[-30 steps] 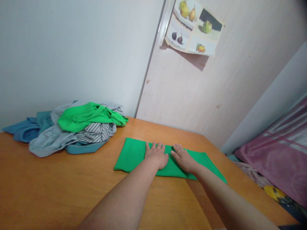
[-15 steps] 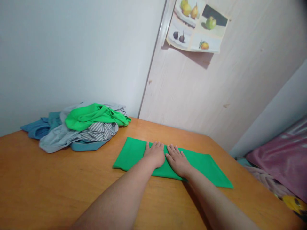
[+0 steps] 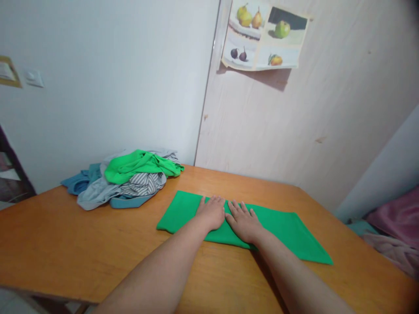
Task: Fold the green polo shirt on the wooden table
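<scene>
A dark green cloth (image 3: 284,226), folded into a long flat strip, lies across the wooden table. My left hand (image 3: 212,213) rests palm down on its middle, fingers stretched toward the far edge. Just to the right, my right hand (image 3: 244,222) also presses flat on the cloth with its fingers spread. The two hands are close together, with a narrow band of green showing between them. Whether the cloth is a garment cannot be told from its folded shape.
A loose heap of clothes stands at the back left: a bright green garment (image 3: 140,165) on top, a striped grey one (image 3: 140,184) and blue ones (image 3: 80,181) beneath. The table (image 3: 81,244) meets the wall behind. Pink fabric (image 3: 396,218) lies beyond its right edge.
The head view has shifted, showing more of the left wall and the table's front edge. Both hands stay flat on the green cloth, with little visible movement over it.
</scene>
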`<state>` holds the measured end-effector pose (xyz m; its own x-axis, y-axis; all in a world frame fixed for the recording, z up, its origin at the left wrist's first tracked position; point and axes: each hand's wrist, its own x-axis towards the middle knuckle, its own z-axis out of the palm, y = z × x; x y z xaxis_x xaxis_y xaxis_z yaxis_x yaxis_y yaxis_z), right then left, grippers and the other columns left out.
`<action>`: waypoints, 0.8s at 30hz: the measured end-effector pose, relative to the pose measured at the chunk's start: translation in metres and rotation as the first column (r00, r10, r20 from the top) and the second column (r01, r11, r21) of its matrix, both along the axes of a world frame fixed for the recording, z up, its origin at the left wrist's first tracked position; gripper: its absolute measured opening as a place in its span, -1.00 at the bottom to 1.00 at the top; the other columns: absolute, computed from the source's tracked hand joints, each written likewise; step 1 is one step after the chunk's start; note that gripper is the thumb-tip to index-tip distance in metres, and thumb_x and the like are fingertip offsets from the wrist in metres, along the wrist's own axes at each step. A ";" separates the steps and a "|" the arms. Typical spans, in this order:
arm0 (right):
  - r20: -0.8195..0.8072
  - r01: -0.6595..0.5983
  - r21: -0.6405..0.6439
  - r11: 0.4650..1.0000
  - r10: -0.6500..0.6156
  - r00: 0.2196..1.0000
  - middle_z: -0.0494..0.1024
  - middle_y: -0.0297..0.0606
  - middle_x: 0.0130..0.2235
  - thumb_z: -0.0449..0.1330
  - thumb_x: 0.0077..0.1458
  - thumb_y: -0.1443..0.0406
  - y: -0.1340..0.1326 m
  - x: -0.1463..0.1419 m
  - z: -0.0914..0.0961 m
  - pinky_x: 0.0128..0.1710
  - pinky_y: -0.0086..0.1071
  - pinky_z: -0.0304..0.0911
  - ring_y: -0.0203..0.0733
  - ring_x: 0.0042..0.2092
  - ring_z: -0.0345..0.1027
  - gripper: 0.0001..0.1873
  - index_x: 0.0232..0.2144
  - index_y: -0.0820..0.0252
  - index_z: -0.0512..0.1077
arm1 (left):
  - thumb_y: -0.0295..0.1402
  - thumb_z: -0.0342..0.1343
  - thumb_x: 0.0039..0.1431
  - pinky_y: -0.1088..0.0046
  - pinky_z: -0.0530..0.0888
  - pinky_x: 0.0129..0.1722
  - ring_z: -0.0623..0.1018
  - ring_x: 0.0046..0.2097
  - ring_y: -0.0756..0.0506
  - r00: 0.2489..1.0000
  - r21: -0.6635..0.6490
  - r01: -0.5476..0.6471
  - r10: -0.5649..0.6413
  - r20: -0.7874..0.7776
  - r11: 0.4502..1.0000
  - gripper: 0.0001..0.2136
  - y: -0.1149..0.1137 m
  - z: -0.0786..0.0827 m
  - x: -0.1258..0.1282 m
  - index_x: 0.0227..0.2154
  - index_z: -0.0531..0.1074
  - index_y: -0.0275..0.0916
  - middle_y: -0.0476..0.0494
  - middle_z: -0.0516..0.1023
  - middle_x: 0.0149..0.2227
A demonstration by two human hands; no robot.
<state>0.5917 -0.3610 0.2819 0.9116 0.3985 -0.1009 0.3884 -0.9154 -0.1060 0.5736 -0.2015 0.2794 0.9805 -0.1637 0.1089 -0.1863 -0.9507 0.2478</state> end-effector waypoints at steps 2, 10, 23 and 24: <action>0.005 0.002 -0.001 1.000 -0.002 1.000 -0.21 -0.33 0.42 -0.34 0.25 -0.14 0.000 0.001 -0.002 0.31 0.14 -0.38 0.09 0.41 -0.43 -0.21 0.39 0.05 -0.16 | -0.25 -0.33 0.35 -0.10 -0.05 0.30 0.04 0.38 -0.18 1.000 0.012 -0.002 0.002 -0.002 1.000 -0.50 -0.001 0.001 -0.001 0.31 0.09 -0.15 -0.15 0.07 0.37; 0.048 0.011 -0.008 1.000 -0.011 0.999 -0.17 -0.31 0.42 -0.31 0.24 -0.12 0.000 0.003 -0.010 0.30 0.16 -0.31 0.09 0.41 -0.37 -0.22 0.39 0.08 -0.12 | -0.05 -0.37 0.36 0.07 -0.01 0.32 0.04 0.38 -0.20 0.999 0.065 -0.043 0.045 -0.022 0.997 -0.41 0.017 0.007 -0.012 0.31 0.10 -0.24 -0.21 0.08 0.37; 0.102 -0.009 0.012 1.000 0.008 0.995 -0.15 -0.31 0.41 -0.31 0.24 -0.11 0.000 0.004 -0.016 0.29 0.19 -0.27 0.12 0.40 -0.34 -0.21 0.38 0.09 -0.09 | 0.31 -0.48 0.16 -0.09 -0.11 0.30 -0.12 0.40 -0.31 0.971 0.096 -0.224 0.231 -0.067 0.970 -0.10 0.059 0.010 -0.040 0.36 -0.01 -0.27 -0.30 -0.09 0.40; 0.103 -0.009 0.012 1.000 0.008 0.995 -0.15 -0.31 0.42 -0.31 0.24 -0.11 0.000 0.004 -0.016 0.29 0.19 -0.27 0.12 0.40 -0.34 -0.21 0.38 0.09 -0.09 | 0.31 -0.47 0.16 -0.08 -0.10 0.30 -0.12 0.40 -0.30 0.972 0.094 -0.215 0.222 -0.071 0.972 -0.10 0.061 0.010 -0.040 0.36 -0.01 -0.26 -0.30 -0.10 0.40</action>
